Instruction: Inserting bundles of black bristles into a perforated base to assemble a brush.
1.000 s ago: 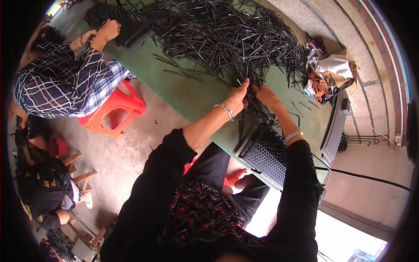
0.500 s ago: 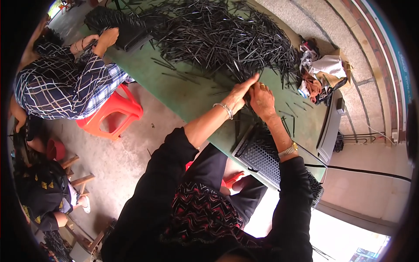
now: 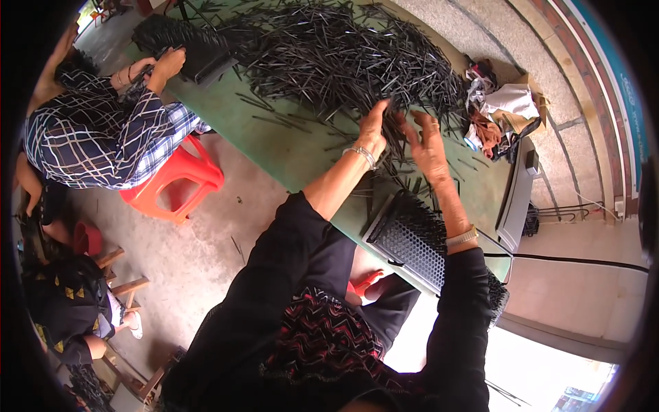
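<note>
Many thin, straight black sticks are gathered in a loose sheaf between the two hands, beside the near edge of a broad heap of similar black sticks spread over the green tabletop. The left hand is set along the sheaf's left side, thumb up; whether its grip is closed on any sticks cannot be told. The right hand's grip is wide, its fingers parted at the sheaf's right side. Sticks could be splayed or dropped, it seems, if the sheaf is supported from one side only. Nearer the body, a black honeycomb-faced rack is placed by the right forearm; its bristling dark rods could be snagged by a low-swept wrist or the wristwatch. Farther left, a co-worker is seated on a red plastic stool.
</note>
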The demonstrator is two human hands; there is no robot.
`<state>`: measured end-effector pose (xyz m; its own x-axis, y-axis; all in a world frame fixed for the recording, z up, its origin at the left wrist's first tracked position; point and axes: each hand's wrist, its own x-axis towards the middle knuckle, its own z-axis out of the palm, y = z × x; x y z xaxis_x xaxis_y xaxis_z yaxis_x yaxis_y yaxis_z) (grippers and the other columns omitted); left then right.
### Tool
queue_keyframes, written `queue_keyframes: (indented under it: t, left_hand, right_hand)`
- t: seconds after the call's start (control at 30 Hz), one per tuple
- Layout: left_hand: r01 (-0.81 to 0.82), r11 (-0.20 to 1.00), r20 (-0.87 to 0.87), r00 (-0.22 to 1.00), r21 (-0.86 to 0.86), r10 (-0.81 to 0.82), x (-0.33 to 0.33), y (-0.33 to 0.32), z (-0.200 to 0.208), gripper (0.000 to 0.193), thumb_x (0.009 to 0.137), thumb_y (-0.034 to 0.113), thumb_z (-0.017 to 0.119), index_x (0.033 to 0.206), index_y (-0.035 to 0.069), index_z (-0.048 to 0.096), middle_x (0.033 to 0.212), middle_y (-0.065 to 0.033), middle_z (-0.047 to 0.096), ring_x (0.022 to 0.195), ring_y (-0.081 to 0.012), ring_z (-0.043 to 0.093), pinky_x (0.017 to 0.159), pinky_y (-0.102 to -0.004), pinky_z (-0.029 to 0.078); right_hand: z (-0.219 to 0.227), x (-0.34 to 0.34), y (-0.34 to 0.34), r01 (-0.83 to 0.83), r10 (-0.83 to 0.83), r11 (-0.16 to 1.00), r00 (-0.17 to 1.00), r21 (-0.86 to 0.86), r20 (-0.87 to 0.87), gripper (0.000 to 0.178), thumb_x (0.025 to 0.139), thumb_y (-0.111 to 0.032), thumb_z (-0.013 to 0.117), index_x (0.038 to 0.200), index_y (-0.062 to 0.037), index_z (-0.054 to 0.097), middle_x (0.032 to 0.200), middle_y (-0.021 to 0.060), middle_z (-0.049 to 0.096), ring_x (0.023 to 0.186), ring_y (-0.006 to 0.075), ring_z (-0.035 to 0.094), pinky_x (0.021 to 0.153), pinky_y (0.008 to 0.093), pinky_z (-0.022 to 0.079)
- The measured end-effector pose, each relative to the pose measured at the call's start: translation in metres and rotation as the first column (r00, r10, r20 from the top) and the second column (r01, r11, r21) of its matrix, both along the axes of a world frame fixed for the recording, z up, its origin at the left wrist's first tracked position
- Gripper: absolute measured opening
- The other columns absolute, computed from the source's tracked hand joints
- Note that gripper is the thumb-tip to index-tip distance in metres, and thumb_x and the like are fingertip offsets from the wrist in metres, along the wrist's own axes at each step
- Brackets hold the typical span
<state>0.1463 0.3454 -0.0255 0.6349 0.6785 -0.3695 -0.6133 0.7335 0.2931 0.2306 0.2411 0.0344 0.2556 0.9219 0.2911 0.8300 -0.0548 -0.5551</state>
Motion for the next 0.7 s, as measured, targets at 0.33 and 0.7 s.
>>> queue_keyframes:
  t: [0.33,0.7]
  left_hand:
    - [-0.097,0.995,-0.006,0.995,0.016,0.097,0.0,0.019,0.019,0.052,0.07,0.049,0.08,0.083,0.007,0.052,0.069,-0.0072,0.056,0.064,-0.0246,0.06,0.065,-0.0426,0.056]
    - [-0.009,1.0,0.113,0.994,0.012,0.008,-0.01,0.027,0.005,0.025,0.086,0.027,0.068,0.088,0.005,0.055,0.079,-0.0106,0.062,0.076,-0.027,0.064,0.078,-0.0495,0.056]
  right_hand:
    - [0.012,-0.02,-0.007,-0.242,-0.084,0.937,0.543,-0.252,-0.836,0.059,0.091,-0.032,0.064,0.13,0.0074,0.043,0.112,0.0162,0.06,0.087,0.0217,0.067,0.068,0.0313,0.059]
    - [0.004,0.01,-0.011,-0.101,-0.269,0.935,0.427,-0.341,-0.863,0.021,0.095,-0.016,0.057,0.098,0.0045,0.06,0.073,0.0026,0.056,0.056,0.0076,0.043,0.048,0.024,0.035]
